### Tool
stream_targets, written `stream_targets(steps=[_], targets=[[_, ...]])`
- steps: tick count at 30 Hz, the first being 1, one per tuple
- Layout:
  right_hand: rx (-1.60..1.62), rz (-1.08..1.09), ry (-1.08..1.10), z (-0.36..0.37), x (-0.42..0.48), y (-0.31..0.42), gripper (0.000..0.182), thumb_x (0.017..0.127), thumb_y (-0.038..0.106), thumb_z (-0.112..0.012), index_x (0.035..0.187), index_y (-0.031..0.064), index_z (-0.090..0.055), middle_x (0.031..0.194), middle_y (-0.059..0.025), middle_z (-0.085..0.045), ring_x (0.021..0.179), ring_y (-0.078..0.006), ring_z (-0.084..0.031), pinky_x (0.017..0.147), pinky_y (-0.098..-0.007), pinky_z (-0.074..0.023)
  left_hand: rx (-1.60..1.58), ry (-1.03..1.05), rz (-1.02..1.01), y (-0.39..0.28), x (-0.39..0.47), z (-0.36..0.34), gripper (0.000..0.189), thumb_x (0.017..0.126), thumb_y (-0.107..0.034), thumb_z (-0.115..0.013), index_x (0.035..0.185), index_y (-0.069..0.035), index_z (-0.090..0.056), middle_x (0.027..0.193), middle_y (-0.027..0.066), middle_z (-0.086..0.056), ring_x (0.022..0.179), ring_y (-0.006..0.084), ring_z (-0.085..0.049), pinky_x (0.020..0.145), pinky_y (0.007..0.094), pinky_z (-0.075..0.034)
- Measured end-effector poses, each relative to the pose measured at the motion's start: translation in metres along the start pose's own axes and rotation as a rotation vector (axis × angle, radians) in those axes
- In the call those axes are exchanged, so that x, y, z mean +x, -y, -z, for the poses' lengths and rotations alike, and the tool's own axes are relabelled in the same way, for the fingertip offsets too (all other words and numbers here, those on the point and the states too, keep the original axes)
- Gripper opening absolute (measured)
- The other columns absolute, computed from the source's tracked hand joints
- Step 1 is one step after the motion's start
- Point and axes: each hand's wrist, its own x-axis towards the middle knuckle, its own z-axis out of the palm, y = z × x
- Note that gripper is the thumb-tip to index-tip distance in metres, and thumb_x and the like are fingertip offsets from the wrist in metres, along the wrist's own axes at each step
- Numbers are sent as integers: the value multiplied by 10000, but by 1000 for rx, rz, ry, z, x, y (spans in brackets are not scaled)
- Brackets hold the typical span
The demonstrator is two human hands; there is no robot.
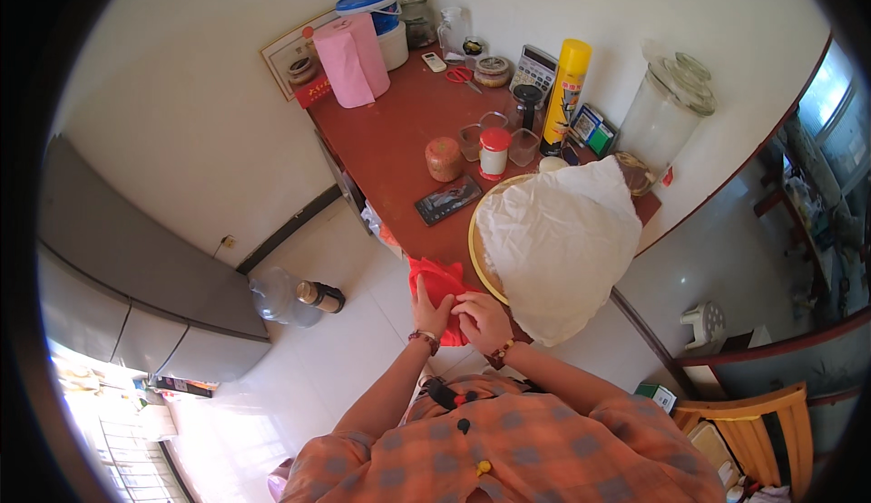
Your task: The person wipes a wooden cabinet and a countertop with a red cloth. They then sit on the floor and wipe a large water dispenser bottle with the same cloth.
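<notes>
A red cloth or bag lies at the near edge of the red-brown table and hangs over it. My left hand rests on it with the thumb and fingers apart. My right hand is just beside, its fingers bent over the red material; whether they pinch it is hidden. Right of my hands, a white cloth covers most of a round yellow-rimmed tray or basket. Beyond my hands lie a smartphone, a round reddish container and a red-capped jar.
Farther back stand a pink paper roll, red-handled scissors, a calculator, a yellow spray can and a big glass jar. A clear water bottle is on the floor at left, a wooden chair at lower right.
</notes>
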Motion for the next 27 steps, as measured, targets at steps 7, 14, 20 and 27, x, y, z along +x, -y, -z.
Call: stream_targets(steps=[7, 14, 20, 27], targets=[[65, -40, -30, -8, 18, 6, 147, 798, 104, -593, 932, 50, -623, 1040, -140, -620, 975, -316, -585, 868, -403, -460, -416, 43, 114, 57, 27, -38, 745, 835, -235, -652, 1373, 37, -214, 1248, 254, -495, 1136, 337, -524, 951, 403, -432], [-84, -123, 69, -16, 8, -13, 312, 805, 220, -629, 1067, 57, -585, 1168, -169, -564, 1052, -339, -545, 924, -422, -426, -529, 139, 160, 37, 45, -12, 471, 880, -205, -609, 1260, -2, -416, 1151, 165, -583, 1027, 281, -585, 878, 376, -486], [-191, -314, 131, -25, 17, -16, 572, 793, 355, -660, 1246, 50, -488, 1182, -208, -562, 1080, -363, -538, 940, -425, -427, -964, 183, 334, 33, 31, 15, 382, 919, -161, -565, 1262, -71, -423, 1163, 107, -573, 1027, 242, -590, 820, 414, -534], [310, -596, 279, -43, 17, -11, 657, 805, 404, -699, 1266, 4, -458, 1109, -181, -607, 964, -243, -621, 822, -349, -499, -1150, 192, 288, 37, -1, 59, 397, 966, -119, -479, 1350, -116, -373, 1251, 83, -540, 1115, 229, -552, 937, 398, -482]])
